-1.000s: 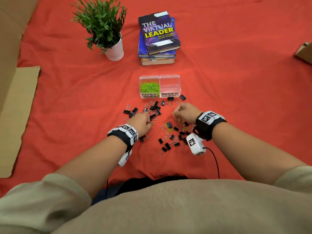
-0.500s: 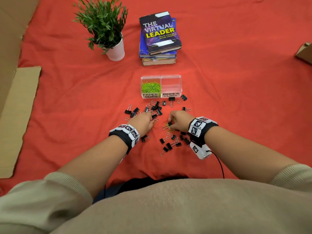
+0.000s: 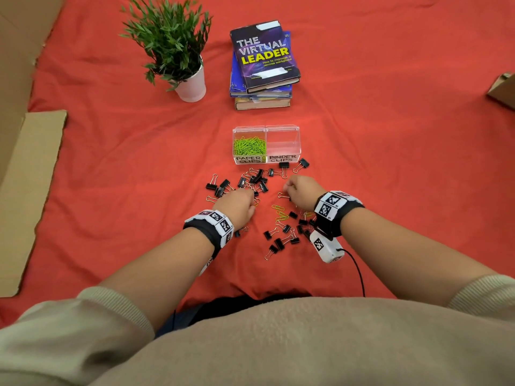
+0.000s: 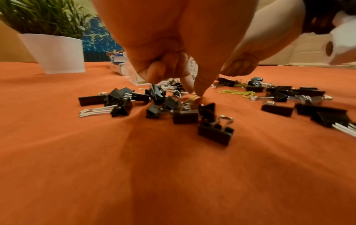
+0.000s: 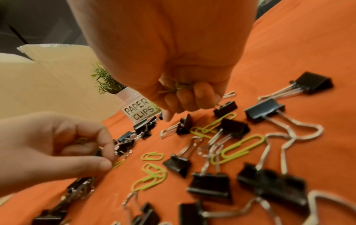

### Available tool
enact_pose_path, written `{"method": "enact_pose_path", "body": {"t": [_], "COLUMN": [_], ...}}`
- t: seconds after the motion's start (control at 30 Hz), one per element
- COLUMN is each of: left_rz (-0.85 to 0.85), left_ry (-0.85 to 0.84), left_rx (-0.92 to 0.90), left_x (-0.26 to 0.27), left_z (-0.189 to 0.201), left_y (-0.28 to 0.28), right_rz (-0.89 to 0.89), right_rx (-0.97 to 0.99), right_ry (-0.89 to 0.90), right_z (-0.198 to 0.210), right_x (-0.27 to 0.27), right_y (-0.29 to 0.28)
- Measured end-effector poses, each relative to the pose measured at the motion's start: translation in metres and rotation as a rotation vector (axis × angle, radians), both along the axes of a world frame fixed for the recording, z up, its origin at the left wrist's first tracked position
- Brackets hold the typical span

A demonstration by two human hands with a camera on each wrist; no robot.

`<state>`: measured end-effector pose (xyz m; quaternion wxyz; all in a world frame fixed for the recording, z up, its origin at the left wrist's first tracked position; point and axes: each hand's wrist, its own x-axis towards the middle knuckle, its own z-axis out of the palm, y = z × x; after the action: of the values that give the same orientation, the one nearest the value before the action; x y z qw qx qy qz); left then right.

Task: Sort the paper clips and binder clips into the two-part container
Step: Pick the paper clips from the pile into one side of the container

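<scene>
The clear two-part container (image 3: 282,129) stands on the red cloth; its left half, labelled PAPER CLIPS (image 5: 139,111), holds green paper clips (image 3: 249,146), while its BINDER CLIPS half is empty. Black binder clips (image 3: 257,178) (image 5: 210,185) lie scattered in front of it, mixed with loose green paper clips (image 3: 280,214) (image 5: 242,147). My left hand (image 3: 250,200) (image 4: 194,92) pinches a paper clip (image 4: 192,98) on the cloth between thumb and forefinger. More green shows in its palm. My right hand (image 3: 288,189) (image 5: 185,97) hovers over the pile, its fingers curled round a few green paper clips (image 5: 177,88).
A potted plant (image 3: 192,84) and a stack of books (image 3: 264,65) stand behind the container. Cardboard (image 3: 28,190) lies along the left edge of the cloth and a cardboard box (image 3: 504,90) sits at the far right. A cable (image 3: 359,274) trails from my right wrist.
Half a second ago my right hand was down at the near paper clips; it has since moved away from me, toward the container. My left hand has hardly shifted.
</scene>
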<state>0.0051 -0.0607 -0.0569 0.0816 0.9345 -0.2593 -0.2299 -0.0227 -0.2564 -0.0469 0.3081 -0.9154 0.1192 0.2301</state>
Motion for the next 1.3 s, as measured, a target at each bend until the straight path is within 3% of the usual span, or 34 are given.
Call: {"method": "enact_pose_path", "body": {"t": [0.1, 0.27, 0.47, 0.53, 0.63, 0.8, 0.93, 1.03, 1.13, 1.3], "left_rz": [0.004, 0.030, 0.167, 0.271, 0.340, 0.408, 0.407, 0.347, 0.196, -0.078], "left_ry": [0.002, 0.031, 0.135, 0.168, 0.213, 0.426, 0.555, 0.548, 0.430, 0.239], "left_rx": [0.014, 0.013, -0.202, -0.273, -0.305, -0.427, -0.473, -0.425, -0.314, -0.130], "left_x": [-0.001, 0.001, 0.002, 0.003, 0.005, 0.005, -0.003, -0.011, -0.016, -0.019], "left_z": [-0.005, -0.007, 0.000, 0.006, 0.015, 0.016, 0.013, 0.013, 0.010, 0.002], "left_y": [-0.002, -0.005, -0.002, -0.004, -0.011, -0.028, -0.044, -0.053, -0.056, -0.055], "right_rz": [0.097, 0.241, 0.307, 0.267, 0.059, -0.379, -0.555, -0.616, -0.653, -0.261], "right_rx": [0.006, -0.145, -0.224, -0.113, 0.176, 0.883, 1.052, 1.019, 0.879, 0.177], "right_ry": [-0.003, 0.049, 0.145, 0.131, 0.127, 0.241, 0.200, 0.193, 0.204, 0.051], "right_z": [-0.002, -0.005, -0.002, 0.002, 0.013, 0.028, 0.030, 0.029, 0.025, 0.015], "right_x": [-0.004, -0.010, -0.010, -0.008, -0.006, -0.009, -0.019, -0.028, -0.034, -0.038], "right_y": [0.010, 0.018, 0.031, 0.028, 0.011, -0.032, -0.059, -0.069, -0.072, -0.058]}}
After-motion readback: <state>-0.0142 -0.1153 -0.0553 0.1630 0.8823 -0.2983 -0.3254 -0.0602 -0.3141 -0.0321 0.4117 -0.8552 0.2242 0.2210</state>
